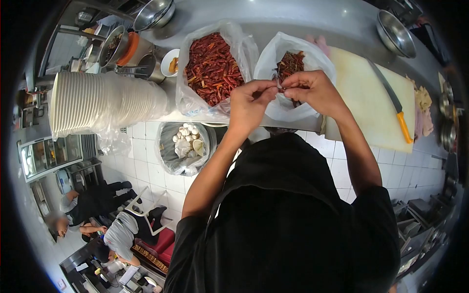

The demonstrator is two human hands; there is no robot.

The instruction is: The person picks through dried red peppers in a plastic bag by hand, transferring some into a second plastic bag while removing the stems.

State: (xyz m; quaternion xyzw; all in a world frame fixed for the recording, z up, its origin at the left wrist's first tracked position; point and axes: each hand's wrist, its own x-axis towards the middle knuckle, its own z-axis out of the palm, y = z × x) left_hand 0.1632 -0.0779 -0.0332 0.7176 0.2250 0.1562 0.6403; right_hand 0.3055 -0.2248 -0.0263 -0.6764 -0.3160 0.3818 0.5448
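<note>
My left hand (249, 103) and my right hand (316, 92) meet fingertip to fingertip, both pinching a small dark red dried chili (281, 90). They are above the near part of a white plastic bag (276, 105), which holds some dried chili pieces (291, 63). To the left, a larger clear plastic bag (244, 41) stands open, full of dried red chilies (212, 66). My left hand is close to its near right edge.
A knife with a yellow handle (403, 126) lies on the cutting board (347, 73) at right. Stacked containers (97, 105) in plastic stand at left, near a white bowl (169, 62). Below the counter is a lined bin (163, 156). Two people (122, 229) are behind at lower left.
</note>
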